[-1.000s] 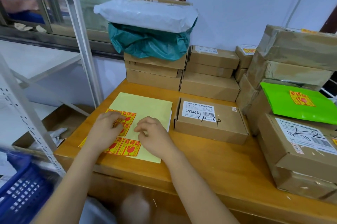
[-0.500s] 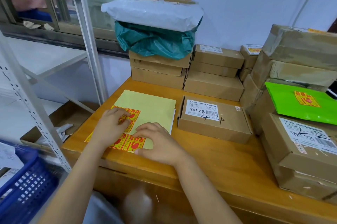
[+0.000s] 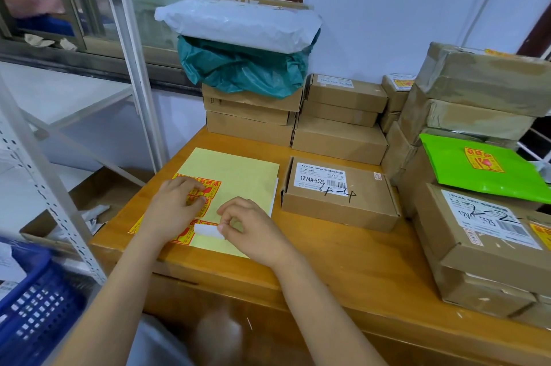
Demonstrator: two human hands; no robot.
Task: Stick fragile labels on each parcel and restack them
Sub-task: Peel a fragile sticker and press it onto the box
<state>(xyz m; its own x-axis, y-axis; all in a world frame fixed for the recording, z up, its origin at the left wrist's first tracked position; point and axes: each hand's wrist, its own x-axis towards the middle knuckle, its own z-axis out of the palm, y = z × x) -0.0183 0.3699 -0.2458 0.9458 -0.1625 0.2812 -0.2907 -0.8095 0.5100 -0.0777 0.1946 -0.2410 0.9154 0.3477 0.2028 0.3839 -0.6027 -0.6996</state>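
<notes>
Currently right hand (image 3: 253, 225) is pinching a peeled label (image 3: 208, 230) at its fingertips; left hand (image 3: 174, 207) is pressing flat on the sticker sheet (image 3: 232, 175).

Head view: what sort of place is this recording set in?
Most likely a small parcel packing or dispatch room. Taped cardboard parcels are stacked along the back and right of a wooden table, a sheet of red and yellow fragile labels lies in front, and white metal racking stands at the left.
</notes>
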